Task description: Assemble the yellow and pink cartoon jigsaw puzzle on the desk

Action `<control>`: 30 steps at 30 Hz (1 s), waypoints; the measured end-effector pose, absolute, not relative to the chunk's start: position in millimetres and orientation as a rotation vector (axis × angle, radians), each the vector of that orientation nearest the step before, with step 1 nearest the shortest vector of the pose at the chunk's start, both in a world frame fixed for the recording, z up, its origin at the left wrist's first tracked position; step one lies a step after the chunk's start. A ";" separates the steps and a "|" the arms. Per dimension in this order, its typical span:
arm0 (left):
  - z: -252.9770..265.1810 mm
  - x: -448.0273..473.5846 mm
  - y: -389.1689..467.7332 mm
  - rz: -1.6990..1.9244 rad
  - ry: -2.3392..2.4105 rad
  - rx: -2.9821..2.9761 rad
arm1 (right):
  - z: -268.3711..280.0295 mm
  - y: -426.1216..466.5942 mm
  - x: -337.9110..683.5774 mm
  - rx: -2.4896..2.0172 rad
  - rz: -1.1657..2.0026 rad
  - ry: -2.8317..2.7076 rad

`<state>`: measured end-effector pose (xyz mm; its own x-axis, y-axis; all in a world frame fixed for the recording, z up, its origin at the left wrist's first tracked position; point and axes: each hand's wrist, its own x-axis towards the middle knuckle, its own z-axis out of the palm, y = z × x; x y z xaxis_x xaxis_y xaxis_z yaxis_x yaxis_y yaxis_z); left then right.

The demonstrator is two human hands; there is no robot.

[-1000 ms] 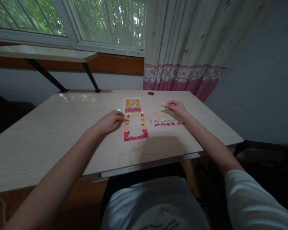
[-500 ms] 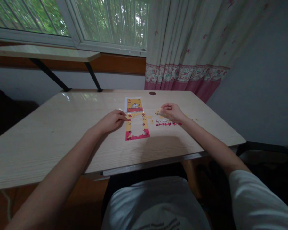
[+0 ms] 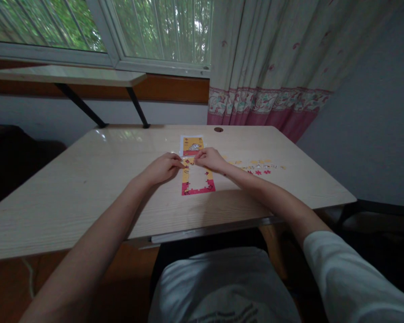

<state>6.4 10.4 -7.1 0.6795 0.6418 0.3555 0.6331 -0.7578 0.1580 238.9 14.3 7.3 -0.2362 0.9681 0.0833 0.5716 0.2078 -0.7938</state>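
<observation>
While both hands work close together over the table (image 3: 97,188), the small puzzle frame (image 3: 199,191) lies flat between them, with its red part toward the person and its middle showing bare wood. The left hand (image 3: 164,168) rests at the upper left side of the frame, its fingers bent and near each other, the tips touching the yellow border. Whether they grip the edge or only press it, I cannot tell. The right hand (image 3: 211,160) is over the upper border, with fingertips drawn narrowly together. A small patterned spot shows just below them, but I cannot tell if it is a held piece or print on the frame. This hand covers the frame's upper right corner and also the lower right corner of the picture card (image 3: 191,144), which lies just beyond.

To the right, loose pieces (image 3: 267,172) lie in rough rows, yellow, white and red; the right forearm hides some of them, and their shapes are mostly too small to make out. The lettering on the shirt (image 3: 218,273) is cut off below.
</observation>
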 end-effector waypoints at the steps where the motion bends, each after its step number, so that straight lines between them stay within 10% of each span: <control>1: -6.8 6.7 10.2 0.614 1.083 2.860 | 5.9 16.9 235.8 -1.434 0.887 -1.886; 30: -5.0 6.7 9.0 0.560 1.120 2.836 | 9.8 17.4 224.7 -1.552 0.676 -2.163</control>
